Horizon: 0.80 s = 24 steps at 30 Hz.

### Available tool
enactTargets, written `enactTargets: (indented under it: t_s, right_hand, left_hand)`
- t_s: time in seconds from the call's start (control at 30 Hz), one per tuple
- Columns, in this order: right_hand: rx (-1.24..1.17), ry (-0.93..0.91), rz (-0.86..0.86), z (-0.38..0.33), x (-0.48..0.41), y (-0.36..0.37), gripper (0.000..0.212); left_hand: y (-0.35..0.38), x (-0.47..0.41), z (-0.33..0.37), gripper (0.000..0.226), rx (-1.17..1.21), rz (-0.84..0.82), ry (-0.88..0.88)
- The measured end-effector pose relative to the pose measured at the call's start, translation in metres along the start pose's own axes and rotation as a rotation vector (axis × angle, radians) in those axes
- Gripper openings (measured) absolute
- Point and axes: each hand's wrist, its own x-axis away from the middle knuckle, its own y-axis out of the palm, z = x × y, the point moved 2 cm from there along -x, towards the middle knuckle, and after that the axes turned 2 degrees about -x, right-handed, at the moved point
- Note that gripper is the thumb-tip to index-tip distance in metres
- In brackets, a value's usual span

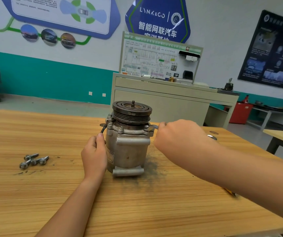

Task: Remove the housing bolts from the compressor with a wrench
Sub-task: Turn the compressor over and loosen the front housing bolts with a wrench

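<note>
A grey metal compressor (128, 147) stands upright on the wooden table (137, 211), its dark grooved pulley on top. My left hand (94, 154) grips its left side, thumb up near a black bracket. My right hand (178, 135) holds a silver wrench (152, 127) whose head sits at the flange on the compressor's right. Several flange bolts (121, 128) stand in the housing rim. Several loose bolts (33, 160) lie together on the table to the left.
Dark grime smears the table around the compressor's base. A small round metal part (211, 136) lies behind my right wrist. A beige cabinet (171, 103) with a wiring display board stands beyond the table. Another table edge (281, 135) is at the right.
</note>
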Motion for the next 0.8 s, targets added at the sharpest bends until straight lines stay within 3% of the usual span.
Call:
enactTargets:
  t_s: [0.3, 0.63, 0.8]
  right_hand:
    - [0.031, 0.033, 0.020, 0.005, 0.005, 0.013, 0.047]
    - [-0.240, 0.162, 0.221, 0.032, -0.003, 0.060, 0.066]
    - [-0.206, 0.159, 0.347, 0.045, -0.024, 0.064, 0.047]
  left_hand:
    - [0.001, -0.002, 0.000, 0.041, -0.010, 0.007, -0.010]
    - [0.001, 0.000, 0.000, 0.039, 0.018, 0.003, -0.018]
    - [0.001, 0.000, 0.000, 0.038, 0.024, -0.004, -0.014]
